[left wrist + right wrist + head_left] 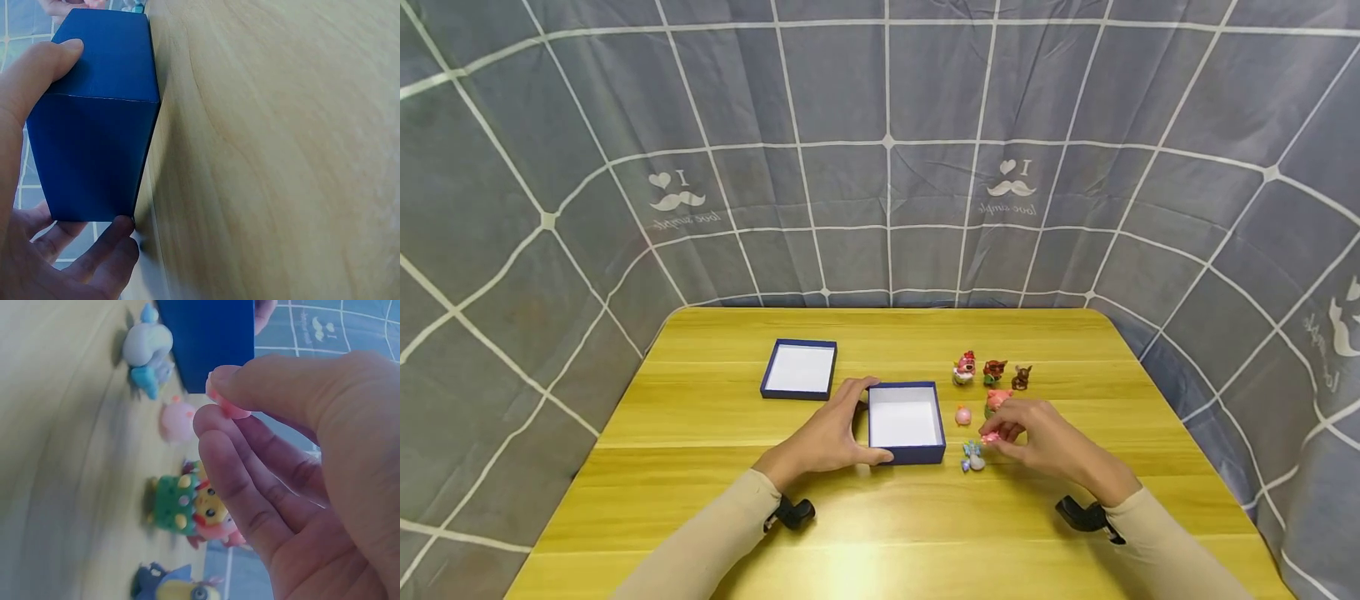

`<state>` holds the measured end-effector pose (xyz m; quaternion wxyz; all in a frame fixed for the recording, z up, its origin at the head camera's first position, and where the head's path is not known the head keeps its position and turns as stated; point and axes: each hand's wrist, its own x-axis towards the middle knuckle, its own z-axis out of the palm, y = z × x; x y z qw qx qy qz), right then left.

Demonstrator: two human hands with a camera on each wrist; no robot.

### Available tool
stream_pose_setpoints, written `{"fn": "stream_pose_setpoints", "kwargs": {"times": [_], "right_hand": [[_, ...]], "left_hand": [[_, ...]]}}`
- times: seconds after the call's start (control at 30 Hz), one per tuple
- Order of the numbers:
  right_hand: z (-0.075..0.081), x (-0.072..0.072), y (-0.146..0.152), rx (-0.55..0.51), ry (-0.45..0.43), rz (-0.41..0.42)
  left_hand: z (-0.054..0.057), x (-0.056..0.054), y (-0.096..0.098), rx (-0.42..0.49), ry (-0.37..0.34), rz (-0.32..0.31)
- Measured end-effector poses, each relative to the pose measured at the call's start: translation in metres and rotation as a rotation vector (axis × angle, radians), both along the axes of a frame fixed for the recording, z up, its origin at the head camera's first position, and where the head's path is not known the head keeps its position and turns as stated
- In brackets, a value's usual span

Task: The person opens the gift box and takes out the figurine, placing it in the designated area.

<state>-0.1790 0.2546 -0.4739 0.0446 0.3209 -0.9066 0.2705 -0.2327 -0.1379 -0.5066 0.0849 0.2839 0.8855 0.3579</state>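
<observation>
My left hand (829,437) grips the left side of an open blue box (917,456) with a white inside. In the left wrist view its thumb presses one wall of the box (94,156) and the fingers reach round the opposite corner. Right of the box, my right hand (1037,435) pinches a small pink figurine (234,411) between thumb and fingertips. Just below those fingertips in the head view lies a blue and grey-white figurine (973,457). A round pale pink figurine (963,416) sits between the box and my right hand.
A shallow blue lid (799,369), white side up, lies behind and left of the box. Beyond my right hand stand a pink and green figurine (997,399), a red and white one (965,368) and two brown ones (1021,377). A grey checked curtain (850,192) surrounds the table.
</observation>
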Motion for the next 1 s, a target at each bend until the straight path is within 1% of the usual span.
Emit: {"fn": "stream_pose_setpoints", "kwargs": {"times": [0.17, 0.27, 0.47, 0.67, 0.8, 0.9, 1.0], "right_hand": [[-0.003, 0.002, 0.006, -0.008, -0.029, -0.023], [-0.005, 0.004, 0.01, -0.024, -0.028, -0.031], [-0.011, 0.006, 0.016, -0.02, -0.009, -0.041], [-0.015, 0.004, 0.019, -0.001, -0.012, -0.036], [-0.017, 0.004, 0.02, 0.019, -0.041, -0.034], [-0.018, 0.004, 0.019, 0.037, -0.076, -0.047], [-0.019, 0.003, 0.019, 0.055, -0.089, -0.056]], "left_hand": [[-0.004, -0.001, 0.0, 0.003, 0.007, 0.005], [-0.004, -0.001, 0.0, 0.002, 0.008, 0.004], [-0.003, 0.0, -0.001, 0.005, -0.002, -0.001], [-0.001, 0.0, -0.002, 0.005, -0.003, -0.009], [-0.001, 0.001, -0.002, 0.002, -0.006, -0.01], [-0.001, 0.0, -0.001, 0.002, -0.005, -0.008], [-0.001, 0.0, -0.001, 0.002, -0.005, -0.008]]}}
